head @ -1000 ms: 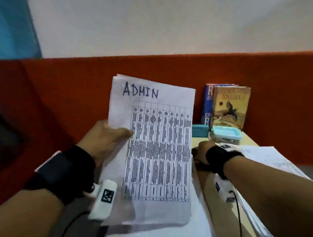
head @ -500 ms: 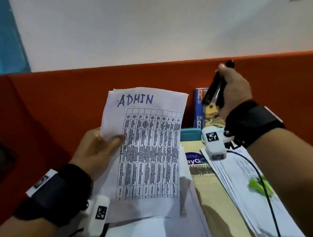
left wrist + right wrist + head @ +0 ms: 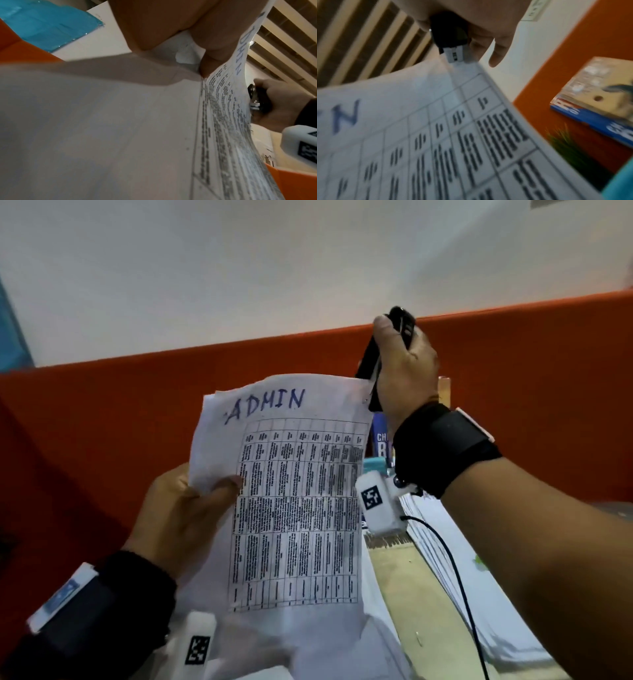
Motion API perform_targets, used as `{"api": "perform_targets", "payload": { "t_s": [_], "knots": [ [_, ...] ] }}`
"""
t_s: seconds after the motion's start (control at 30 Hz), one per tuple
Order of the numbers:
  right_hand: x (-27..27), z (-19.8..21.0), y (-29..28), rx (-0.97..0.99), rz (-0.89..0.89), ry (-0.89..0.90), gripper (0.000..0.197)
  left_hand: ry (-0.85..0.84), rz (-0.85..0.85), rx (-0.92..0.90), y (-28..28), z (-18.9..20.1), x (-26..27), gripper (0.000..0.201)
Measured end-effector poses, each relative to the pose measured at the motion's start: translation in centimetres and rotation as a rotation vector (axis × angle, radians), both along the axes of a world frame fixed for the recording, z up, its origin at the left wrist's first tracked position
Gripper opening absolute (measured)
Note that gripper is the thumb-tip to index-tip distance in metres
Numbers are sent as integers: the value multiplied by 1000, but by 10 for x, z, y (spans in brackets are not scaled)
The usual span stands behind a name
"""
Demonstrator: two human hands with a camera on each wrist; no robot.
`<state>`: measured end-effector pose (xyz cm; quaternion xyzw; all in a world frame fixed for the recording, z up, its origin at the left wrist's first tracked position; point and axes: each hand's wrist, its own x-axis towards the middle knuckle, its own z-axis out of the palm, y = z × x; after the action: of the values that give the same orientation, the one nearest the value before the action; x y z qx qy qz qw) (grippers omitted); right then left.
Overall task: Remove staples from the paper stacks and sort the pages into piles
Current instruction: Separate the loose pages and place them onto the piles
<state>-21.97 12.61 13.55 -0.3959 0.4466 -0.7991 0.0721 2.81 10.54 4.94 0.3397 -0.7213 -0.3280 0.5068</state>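
My left hand (image 3: pixel 191 505) holds up a stapled paper stack (image 3: pixel 294 508) headed "ADMIN" with a printed table, thumb across its left edge. In the left wrist view the thumb (image 3: pixel 216 44) presses on the same paper stack (image 3: pixel 120 135). My right hand (image 3: pixel 404 364) grips a black staple remover (image 3: pixel 373 361) whose metal tip sits at the stack's top right corner. The right wrist view shows the staple remover (image 3: pixel 452 44) with its metal end touching the corner of the paper stack (image 3: pixel 436 135). No staple can be made out.
An orange partition (image 3: pixel 120 422) runs behind the wooden desk (image 3: pixel 421 604). More white papers (image 3: pixel 455 542) lie on the desk at right under my right arm. Books (image 3: pixel 599 97) lean on the partition, a teal box (image 3: pixel 375 467) below them, a small green plant (image 3: pixel 570 146) nearby.
My right hand picked the staple remover up from the desk, raised it, then brought it left and down to the stack's top right corner. The left hand kept the stack upright.
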Motion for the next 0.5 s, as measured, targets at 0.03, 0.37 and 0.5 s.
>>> {"api": "perform_targets", "payload": {
  "t_s": [0.03, 0.37, 0.5],
  "knots": [
    [-6, -2, -2, 4, -2, -90, 33, 5, 7, 8, -1, -1, 0, 16],
    [-20, -5, -14, 37, 164, -357, 29, -52, -2, -46, 5, -5, -7, 26],
    [-18, -6, -19, 62, 162, -374, 27, -40, -21, -80, 10, -6, -14, 32]
  ]
}}
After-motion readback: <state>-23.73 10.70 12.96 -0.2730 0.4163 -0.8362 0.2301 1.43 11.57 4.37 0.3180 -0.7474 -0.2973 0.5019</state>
